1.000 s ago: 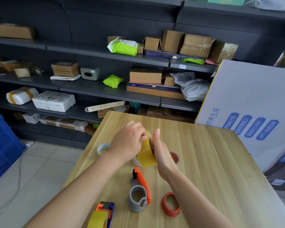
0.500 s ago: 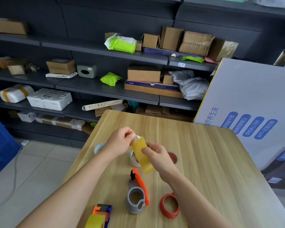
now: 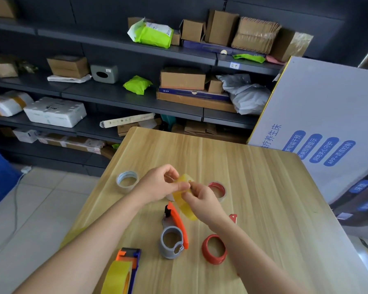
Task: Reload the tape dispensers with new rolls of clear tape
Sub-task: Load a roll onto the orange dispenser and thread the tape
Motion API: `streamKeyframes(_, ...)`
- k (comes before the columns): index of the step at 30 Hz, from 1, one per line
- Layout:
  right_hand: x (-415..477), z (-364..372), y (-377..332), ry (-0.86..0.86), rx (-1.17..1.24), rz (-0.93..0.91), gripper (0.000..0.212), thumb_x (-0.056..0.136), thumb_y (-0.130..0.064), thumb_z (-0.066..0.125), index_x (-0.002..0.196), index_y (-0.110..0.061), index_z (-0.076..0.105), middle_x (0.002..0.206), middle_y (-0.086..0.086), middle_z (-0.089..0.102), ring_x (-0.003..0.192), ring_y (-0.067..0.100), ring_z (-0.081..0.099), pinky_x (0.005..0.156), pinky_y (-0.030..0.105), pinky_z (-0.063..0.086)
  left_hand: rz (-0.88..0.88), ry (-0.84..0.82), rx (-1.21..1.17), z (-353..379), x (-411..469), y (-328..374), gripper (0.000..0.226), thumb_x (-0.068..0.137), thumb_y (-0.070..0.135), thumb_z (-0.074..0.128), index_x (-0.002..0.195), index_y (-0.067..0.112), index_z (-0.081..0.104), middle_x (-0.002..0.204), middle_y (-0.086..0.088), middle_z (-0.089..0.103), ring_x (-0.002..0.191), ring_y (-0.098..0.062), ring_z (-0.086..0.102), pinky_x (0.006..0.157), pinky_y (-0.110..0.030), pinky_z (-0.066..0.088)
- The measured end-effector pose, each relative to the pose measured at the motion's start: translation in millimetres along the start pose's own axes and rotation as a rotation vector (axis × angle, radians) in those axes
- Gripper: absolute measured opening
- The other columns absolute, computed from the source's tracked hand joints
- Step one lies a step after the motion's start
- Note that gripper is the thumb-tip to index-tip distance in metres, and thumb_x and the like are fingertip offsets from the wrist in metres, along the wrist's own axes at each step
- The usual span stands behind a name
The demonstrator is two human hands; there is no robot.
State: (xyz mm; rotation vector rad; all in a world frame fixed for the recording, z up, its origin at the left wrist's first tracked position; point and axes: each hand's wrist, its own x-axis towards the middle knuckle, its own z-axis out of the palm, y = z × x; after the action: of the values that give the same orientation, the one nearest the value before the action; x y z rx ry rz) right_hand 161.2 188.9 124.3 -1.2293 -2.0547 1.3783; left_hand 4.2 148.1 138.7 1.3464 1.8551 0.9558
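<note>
Head view, centre frame: left hand (image 3: 157, 184) and right hand (image 3: 203, 201) both pinch the tape roll (image 3: 185, 205); probably light, stiff, sticky-ended, best held by its rim.

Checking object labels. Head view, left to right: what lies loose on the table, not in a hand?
clear tape roll → grey-and-orange dispenser → red ring. Left out: blue dispenser and red-core roll, which overlap those sideways.

The tape (image 3: 185, 206) I hold is glossy yellowish film, the table (image 3: 263, 187) matt pale wood, the dispenser (image 3: 179, 223) seemingly smooth plastic.
</note>
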Motion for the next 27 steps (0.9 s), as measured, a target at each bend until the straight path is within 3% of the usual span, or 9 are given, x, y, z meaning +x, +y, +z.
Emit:
streamKeyframes(2,-0.3,1.7,7.2,-0.003,-0.001,-0.020,0.023,0.093,-0.018,0.054,0.077,-0.003,0.050,0.063,-0.001,0.036,0.057,0.012,0.034,0.052,0.027,0.029,0.030,0.003,0.028,10.4,-1.5,-3.5,0.022,0.078,0.033,0.076,0.082,0.017,0.063,0.103,0.001,0.063,0.092,-0.008,0.058,0.070,-0.018,0.050)
streamKeyframes(5,-2.7,3.9,15.4,0.000,0.001,-0.032,0.024,0.095,-0.019,0.056,0.075,-0.013,0.045,0.061,-0.007,0.031,0.055,0.008,0.029,0.049,0.021,0.025,0.081,0.031,0.030,22.0,-3.3,-7.8,0.017,0.083,0.019,0.071,0.070,0.020,0.061,0.107,0.001,0.061,0.099,-0.010,0.056,0.082,-0.019,0.040)
streamKeyframes(7,-4.5,4.7,20.9,-0.008,0.009,-0.018,0.024,0.094,-0.018,0.056,0.075,-0.009,0.044,0.063,-0.005,0.031,0.056,0.010,0.030,0.050,0.023,0.026,0.099,0.049,0.042,26.1,-2.2,-12.1,0.022,0.084,0.016,0.070,0.068,0.023,0.058,0.102,0.002,0.062,0.097,-0.011,0.057,0.085,-0.023,0.041)
streamKeyframes(10,-7.5,5.6,24.8,-0.015,0.025,-0.010,0.031,0.092,-0.023,0.055,0.084,0.006,0.048,0.068,0.003,0.036,0.062,0.014,0.035,0.056,0.031,0.030,0.108,0.053,0.002,27.1,-1.0,-20.7,0.010,0.080,0.019,0.074,0.081,0.021,0.065,0.094,0.008,0.065,0.091,-0.008,0.060,0.085,-0.026,0.047)
streamKeyframes(12,-8.0,5.2,26.4,-0.009,0.031,-0.007,0.039,0.089,-0.032,0.054,0.090,0.007,0.051,0.070,0.004,0.038,0.064,0.015,0.036,0.058,0.033,0.031,0.125,0.039,-0.019,28.6,-2.7,-24.0,0.015,0.077,0.021,0.078,0.088,0.022,0.069,0.093,0.012,0.066,0.092,-0.005,0.062,0.084,-0.024,0.049)
streamKeyframes(15,-7.4,8.4,28.5,0.016,0.010,-0.014,0.036,0.086,-0.030,0.054,0.084,0.005,0.047,0.069,0.004,0.035,0.063,0.016,0.034,0.057,0.033,0.029,0.179,0.126,0.044,31.6,-4.0,-23.2,0.005,0.079,0.018,0.075,0.084,0.018,0.073,0.089,0.010,0.068,0.087,-0.007,0.064,0.080,-0.027,0.051)
streamKeyframes(20,-6.2,10.8,32.4,0.021,0.044,-0.028,0.030,0.090,-0.019,0.056,0.080,0.007,0.042,0.069,0.006,0.034,0.062,0.016,0.032,0.057,0.032,0.028,0.296,0.146,0.285,41.6,-3.0,-18.8,0.009,0.092,0.013,0.053,0.083,0.011,0.054,0.092,0.003,0.053,0.083,-0.017,0.052,0.072,-0.030,0.042)
streamKeyframes(23,-3.6,8.3,32.2,-0.004,0.085,0.010,0.040,0.079,-0.030,0.053,0.087,0.008,0.048,0.071,0.007,0.040,0.065,0.018,0.038,0.060,0.035,0.032,0.194,0.210,0.297,40.1,0.0,-26.2,0.012,0.097,0.013,0.042,0.086,0.015,0.043,0.092,-0.002,0.053,0.084,-0.021,0.050,0.069,-0.032,0.036)
streamKeyframes(27,-3.4,4.0,33.7,-0.067,0.075,0.019,0.048,0.070,-0.037,0.049,0.094,0.004,0.058,0.073,0.010,0.049,0.068,0.017,0.046,0.064,0.035,0.037,0.004,0.257,0.291,28.1,9.2,-43.1,0.014,0.099,0.013,0.038,0.086,0.012,0.043,0.085,-0.005,0.057,0.079,-0.025,0.052,0.063,-0.036,0.037)
